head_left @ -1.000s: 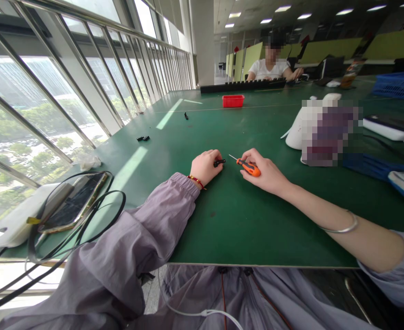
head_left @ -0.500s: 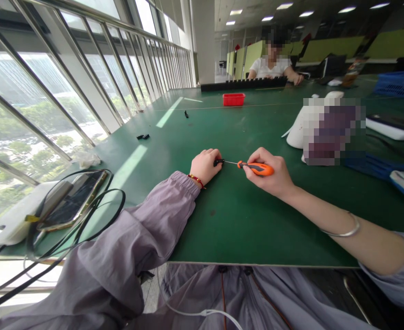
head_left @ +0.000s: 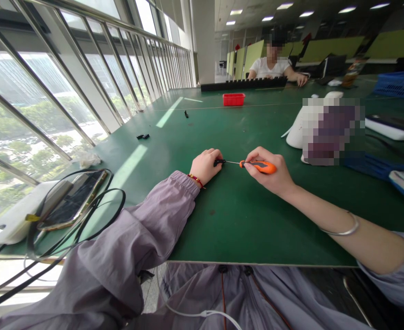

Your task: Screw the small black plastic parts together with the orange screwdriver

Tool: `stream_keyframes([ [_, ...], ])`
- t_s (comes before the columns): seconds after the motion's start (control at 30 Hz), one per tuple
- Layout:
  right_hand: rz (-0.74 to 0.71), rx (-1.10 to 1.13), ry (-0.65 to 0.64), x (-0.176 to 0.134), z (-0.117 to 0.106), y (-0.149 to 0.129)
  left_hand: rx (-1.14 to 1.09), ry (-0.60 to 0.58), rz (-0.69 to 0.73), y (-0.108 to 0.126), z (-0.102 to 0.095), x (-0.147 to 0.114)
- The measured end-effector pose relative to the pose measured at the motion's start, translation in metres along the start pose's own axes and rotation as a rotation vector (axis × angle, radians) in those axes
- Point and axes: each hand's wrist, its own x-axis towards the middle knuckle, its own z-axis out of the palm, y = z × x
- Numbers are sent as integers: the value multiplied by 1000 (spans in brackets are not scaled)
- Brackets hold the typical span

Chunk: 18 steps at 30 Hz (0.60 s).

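My left hand [head_left: 207, 167] rests on the green tabletop, its fingers closed on a small black part [head_left: 219, 162] that pokes out past the fingertips. What kind of part it is I cannot make out. An orange and grey screwdriver [head_left: 262, 167] is gripped in my right hand [head_left: 273, 176], its thin shaft pointing left. The tip meets the right end of the black part, or comes very close to it. Farther off, two small black pieces, one at the left [head_left: 142, 136] and one nearer the back [head_left: 186, 114], lie on the table.
A red bin [head_left: 234, 99] stands toward the back, before a long black rack [head_left: 245, 84]. Behind it sits another person [head_left: 269, 68]. To the right are a white object [head_left: 294, 130], partly blurred out, and a blue basket [head_left: 398, 85]. A phone [head_left: 74, 201] and black cables lie left.
My right hand and the screwdriver have shifted slightly to the right. My left hand stays in place with the black part. The person opposite has moved an arm a little to the right.
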Motion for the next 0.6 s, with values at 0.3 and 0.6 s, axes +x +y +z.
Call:
stream_keyframes([
  [0.3, 27, 51, 186, 2, 2, -2, -31, -30, 13, 0, 0, 0],
  [0.6, 73, 9, 98, -1, 2, -4, -29, -35, 14, 0, -1, 0],
])
